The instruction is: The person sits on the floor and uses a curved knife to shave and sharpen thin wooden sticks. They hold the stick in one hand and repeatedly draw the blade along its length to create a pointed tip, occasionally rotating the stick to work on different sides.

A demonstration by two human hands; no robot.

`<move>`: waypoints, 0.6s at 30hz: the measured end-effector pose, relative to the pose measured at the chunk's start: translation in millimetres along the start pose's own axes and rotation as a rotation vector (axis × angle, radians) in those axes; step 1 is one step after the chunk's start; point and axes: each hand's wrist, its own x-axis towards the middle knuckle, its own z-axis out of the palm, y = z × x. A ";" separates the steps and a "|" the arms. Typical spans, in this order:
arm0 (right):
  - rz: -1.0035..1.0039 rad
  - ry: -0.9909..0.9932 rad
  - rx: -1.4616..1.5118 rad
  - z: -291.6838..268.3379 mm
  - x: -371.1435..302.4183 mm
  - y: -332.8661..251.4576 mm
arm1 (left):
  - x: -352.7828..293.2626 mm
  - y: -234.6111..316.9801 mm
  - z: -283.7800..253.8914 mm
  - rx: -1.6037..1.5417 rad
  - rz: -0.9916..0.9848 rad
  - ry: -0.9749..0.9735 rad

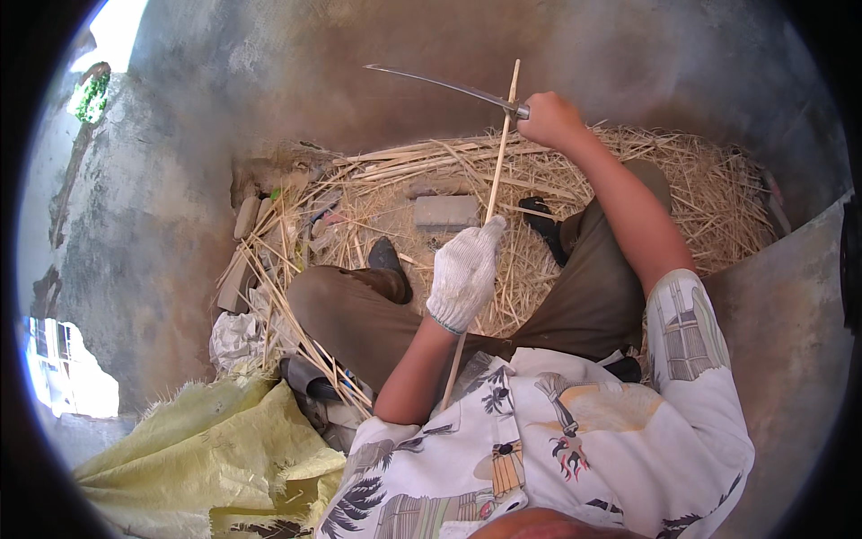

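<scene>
A stained wall (296, 72) curves around the work spot. Against its foot lies a wide litter of dry strips (709, 184), pale and tangled, spreading around the seated person's legs. The person wears a white printed shirt (620, 404) and brown trousers (350, 310), knees apart. A yellow sack (206, 440), frayed along its edge, lies crumpled at the lower left.

A long, thin, pale stick (499, 171) stands slanted between the knees, its lower part near the shirt front and its top end up by the wall, leaning a little to the right. A knife (444, 83) with a curved blade crosses it near that top end, the tip pointing left; whether the edge bites in, I cannot tell.

The left hand (465, 274), in a white knit glove, is closed around the stick at its middle. The bare right hand (549, 119) is curled into a fist around the knife's handle, close beside the stick. Beyond the glove are two dark shoes (386, 256) and a grey brick (446, 212).
</scene>
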 end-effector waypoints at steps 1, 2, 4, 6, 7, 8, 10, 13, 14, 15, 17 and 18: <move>0.022 0.032 0.037 0.4 -0.4 -3.3 | 1.4 -0.7 -0.2 -0.027 -0.022 -0.018; -0.015 0.022 -0.003 -0.8 -2.0 -4.8 | 2.7 0.2 -1.4 0.005 0.002 0.020; -0.092 -0.007 -0.082 -0.6 -11.4 -11.2 | 2.6 2.0 -4.8 0.068 0.039 0.093; -0.131 -0.069 -0.173 -3.9 -24.0 -19.2 | 3.8 -5.8 -7.9 0.071 0.025 0.103; -0.153 -0.102 -0.218 -7.6 -28.0 -23.3 | 3.9 -9.9 -8.0 0.072 0.015 0.108; -0.169 -0.081 -0.249 -10.7 -28.4 -25.8 | 5.5 -13.9 -4.5 0.071 0.100 0.225; -0.199 -0.039 -0.313 -14.6 -28.5 -26.7 | 5.1 -5.0 -4.0 -0.537 -0.397 0.142; -0.072 0.062 -0.114 -2.9 -13.5 -8.6 | 19.7 21.9 -27.4 -1.074 -0.907 0.071; -0.079 0.070 -0.101 -1.0 -12.9 -10.1 | 24.5 27.1 -34.1 -1.187 -1.040 0.063; -0.085 0.079 -0.088 0.5 -12.4 -12.0 | 24.5 27.2 -35.6 -1.199 -1.048 0.055; -0.107 0.118 -0.072 2.8 -12.4 -12.7 | 24.4 26.3 -37.8 -1.226 -1.058 0.035; -0.124 0.147 -0.067 4.5 -12.7 -12.1 | 25.2 26.4 -37.1 -1.188 -1.063 0.043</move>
